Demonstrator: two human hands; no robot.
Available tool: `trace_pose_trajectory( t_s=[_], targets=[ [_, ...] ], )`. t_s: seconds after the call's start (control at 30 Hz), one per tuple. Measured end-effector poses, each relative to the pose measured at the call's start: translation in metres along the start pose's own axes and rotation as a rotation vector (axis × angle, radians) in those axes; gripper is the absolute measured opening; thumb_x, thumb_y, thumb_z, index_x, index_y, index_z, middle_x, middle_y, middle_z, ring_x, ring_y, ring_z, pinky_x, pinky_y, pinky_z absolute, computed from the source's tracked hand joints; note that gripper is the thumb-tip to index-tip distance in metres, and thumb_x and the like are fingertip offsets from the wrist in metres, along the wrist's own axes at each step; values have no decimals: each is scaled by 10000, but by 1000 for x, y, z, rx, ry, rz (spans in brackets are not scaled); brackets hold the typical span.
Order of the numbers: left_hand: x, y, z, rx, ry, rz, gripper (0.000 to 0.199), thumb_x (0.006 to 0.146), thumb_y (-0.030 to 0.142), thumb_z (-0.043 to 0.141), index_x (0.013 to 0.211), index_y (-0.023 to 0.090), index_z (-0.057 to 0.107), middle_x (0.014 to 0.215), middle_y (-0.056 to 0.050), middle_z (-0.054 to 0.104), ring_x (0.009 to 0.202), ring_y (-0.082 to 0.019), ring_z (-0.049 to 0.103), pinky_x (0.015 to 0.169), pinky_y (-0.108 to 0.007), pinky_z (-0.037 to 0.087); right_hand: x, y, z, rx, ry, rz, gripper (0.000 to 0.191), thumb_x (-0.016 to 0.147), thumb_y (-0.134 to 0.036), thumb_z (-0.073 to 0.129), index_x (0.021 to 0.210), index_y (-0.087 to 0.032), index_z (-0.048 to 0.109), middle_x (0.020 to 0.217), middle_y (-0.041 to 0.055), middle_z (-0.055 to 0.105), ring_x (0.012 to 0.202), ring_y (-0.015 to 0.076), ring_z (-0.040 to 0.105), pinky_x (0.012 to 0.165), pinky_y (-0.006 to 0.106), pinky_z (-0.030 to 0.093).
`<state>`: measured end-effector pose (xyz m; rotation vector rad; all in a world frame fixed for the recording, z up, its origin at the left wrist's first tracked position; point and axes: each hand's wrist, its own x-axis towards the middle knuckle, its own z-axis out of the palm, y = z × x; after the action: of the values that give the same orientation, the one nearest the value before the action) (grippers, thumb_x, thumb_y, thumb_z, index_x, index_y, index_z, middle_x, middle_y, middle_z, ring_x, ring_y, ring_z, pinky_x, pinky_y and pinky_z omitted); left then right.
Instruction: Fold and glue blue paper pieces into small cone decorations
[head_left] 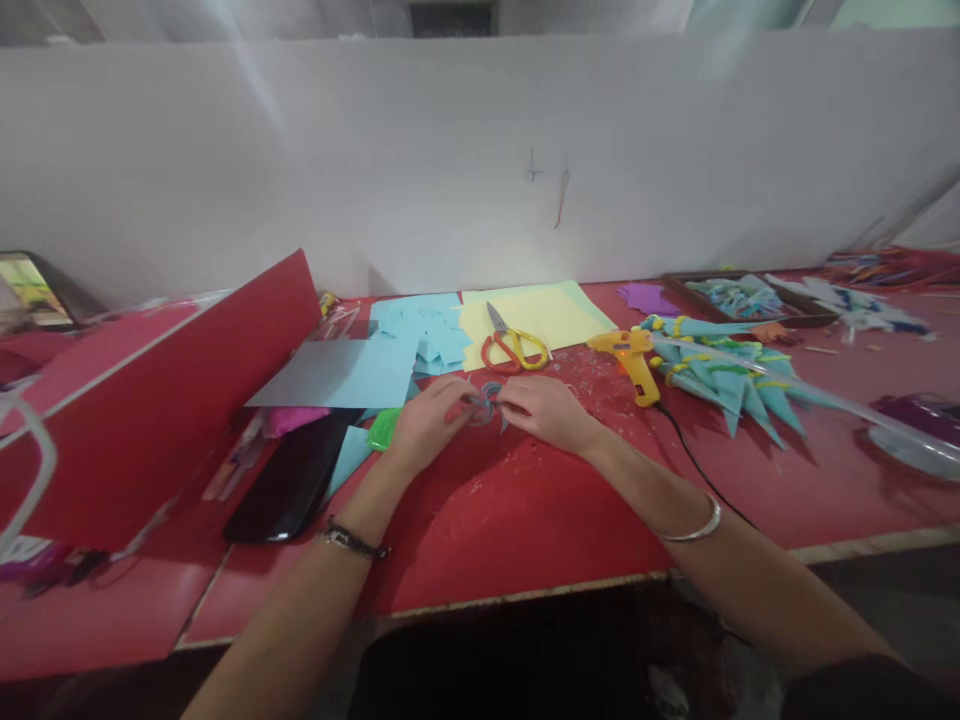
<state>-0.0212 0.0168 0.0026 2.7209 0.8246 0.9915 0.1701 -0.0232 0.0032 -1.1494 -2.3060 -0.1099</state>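
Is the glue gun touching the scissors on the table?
Apart. The head view shows the glue gun lying right of the scissors, with a plain strip of yellow paper and red table between them.

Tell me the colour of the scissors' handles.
One handle is red-orange, the other yellow, on the scissors; the head view shows them.

a small blue-grey paper piece (pixel 486 402), curled into loops like a little rosette, sits just above the centre of the frame on the red table, low against the surface. my fingertips pinch it from both sides, covering its edges, so its full shape cannot be made out.
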Motion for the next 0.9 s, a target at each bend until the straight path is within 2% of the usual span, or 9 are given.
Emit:
trace_pose_trajectory(
  t_s=[0.13,0.33,0.57,0.9],
  targets=[
    [-2,3,-2,108,102,102,68,816,198,472,843,188,533,849,-20,595,772,-110,564,690,-211,447,1,-4,-3,-201,110,-140,235,863,-214,373,754,-159,573,687,39,585,647,127,487,600,244,326],
    [-2,8,-4,151,133,159,71,814,181,458,813,180,528,796,-12,607,724,-97,576,634,-187,451,2,-8,-3,-236,203,-173,242,868,-197,368,744,-155,571,671,35,589,642,127,491,609,246,354],
    [-1,7,-4,166,129,181,105,832,227,453,842,175,544,805,-29,617,749,-112,586,637,-197,453,0,-8,-1,-110,175,-108,230,876,-220,371,802,-157,579,745,44,581,685,126,494,608,231,366],
    [-1,6,-3,165,117,165,137,846,222,422,838,174,550,799,-32,605,737,-107,577,624,-195,449,1,-8,-1,-112,176,-137,281,886,-188,326,776,-151,582,759,54,572,688,124,482,590,222,356]
  ],
)
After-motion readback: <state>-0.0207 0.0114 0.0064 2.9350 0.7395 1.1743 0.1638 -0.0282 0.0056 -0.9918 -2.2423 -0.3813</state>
